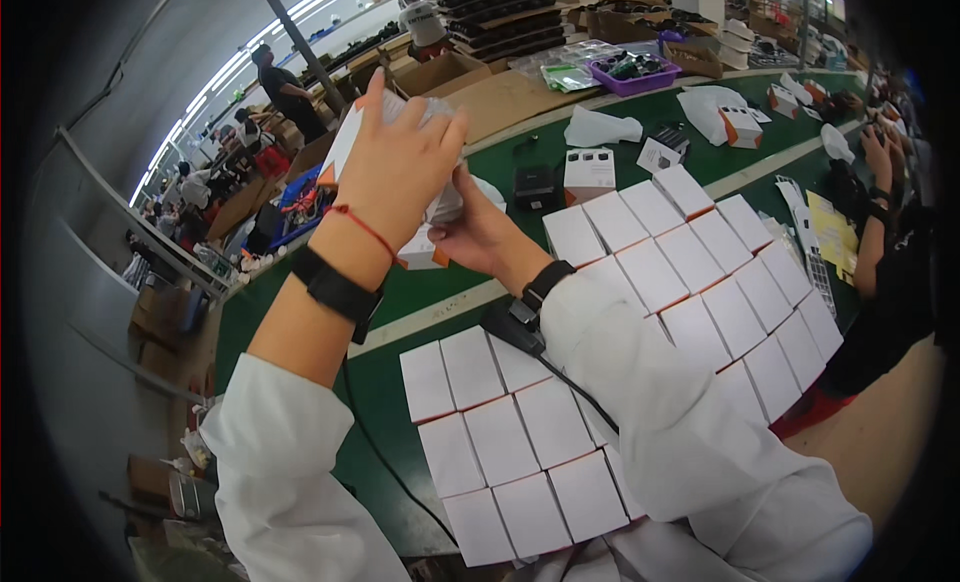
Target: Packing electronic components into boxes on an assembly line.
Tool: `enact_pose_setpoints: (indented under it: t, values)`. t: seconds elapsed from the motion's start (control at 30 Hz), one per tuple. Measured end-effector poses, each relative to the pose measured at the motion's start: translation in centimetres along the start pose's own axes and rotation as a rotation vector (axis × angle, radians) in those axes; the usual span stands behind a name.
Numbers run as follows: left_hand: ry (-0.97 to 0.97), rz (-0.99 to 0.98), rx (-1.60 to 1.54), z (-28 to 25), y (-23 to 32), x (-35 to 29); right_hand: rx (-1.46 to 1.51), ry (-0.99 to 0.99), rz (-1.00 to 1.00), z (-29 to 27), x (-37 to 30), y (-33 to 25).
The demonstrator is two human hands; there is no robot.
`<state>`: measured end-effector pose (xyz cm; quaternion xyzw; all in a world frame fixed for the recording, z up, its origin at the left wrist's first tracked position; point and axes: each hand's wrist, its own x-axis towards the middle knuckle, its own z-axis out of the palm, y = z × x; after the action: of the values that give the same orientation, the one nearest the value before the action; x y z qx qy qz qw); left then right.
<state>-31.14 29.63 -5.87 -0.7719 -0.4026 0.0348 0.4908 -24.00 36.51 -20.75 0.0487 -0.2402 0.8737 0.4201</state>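
White boxes (pixel 520 447) tiled, hands (pixel 400 167) above, purple tray (pixel 635 77)

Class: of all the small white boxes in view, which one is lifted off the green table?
The white box gripped between the left hand and right hand; all others lie flat in rows on the green table.

Both forearms, in white sleeves pushed back from the wrists, rise from the lower edge. The left hand (pixel 400 167) is raised with its back to the camera, fingers curled closed. The right hand (pixel 480 237) sits just beneath, palm up, fingers closed too.
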Motion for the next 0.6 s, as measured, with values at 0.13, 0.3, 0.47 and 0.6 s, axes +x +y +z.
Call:
enact_pose_setpoints:
  t: [0.13, 0.3, 0.47, 0.6]
  values:
    - [0.084, -0.077, -0.183, 0.5, -0.4, -2.0, -0.088, 0.004, -0.056, 0.1, -0.4, 0.1]
    - [0.083, -0.378, -0.490, 2.6, 0.2, -6.2, -0.321, 0.085, 0.088, 1.6, -0.5, -0.5]
    - [0.209, -0.536, -0.441, 4.4, 0.8, -10.2, -0.463, 0.058, 0.118, 2.6, 0.2, 0.1]
    - [0.185, -0.716, -0.651, 6.0, 0.9, -12.2, -0.767, 0.154, 0.049, 3.2, 1.6, 0.0]
